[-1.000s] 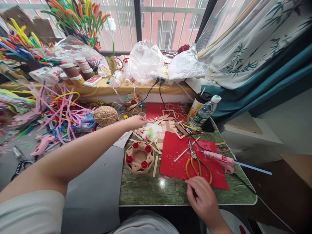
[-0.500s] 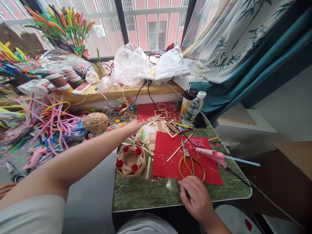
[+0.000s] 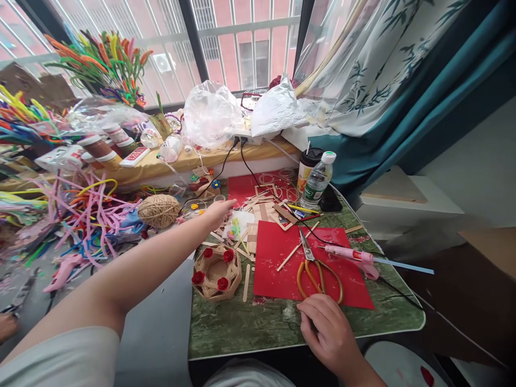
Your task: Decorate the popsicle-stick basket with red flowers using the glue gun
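Note:
My left hand (image 3: pixel 221 214) reaches over the table's far middle, fingers stretched out above a small white sheet (image 3: pixel 242 223) with green and yellow bits. Beside it lie loose craft sticks (image 3: pixel 260 204). Resting near the front, my right hand (image 3: pixel 328 330) is closed, its fingertips pressed together; anything in them is hidden. It lies just below the handles of yellow-handled scissors (image 3: pixel 309 260) on red paper (image 3: pixel 278 258). An octagonal stick-and-twine basket (image 3: pixel 237 279) with red roses stands to the left, next to a single craft stick (image 3: pixel 246 284).
A pink glue gun (image 3: pixel 349 253) with its cord lies on the right. Behind are a water bottle (image 3: pixel 318 183) and a lidded cup (image 3: pixel 306 169). A twine ball (image 3: pixel 159 210) and pink pipe cleaners (image 3: pixel 88 209) lie left. Another person's hand (image 3: pixel 8 327) shows at the left edge.
My left hand has drawn back slightly to the left, its fingers now easier to see. My right hand stays by the scissors. The camera view has shifted a little.

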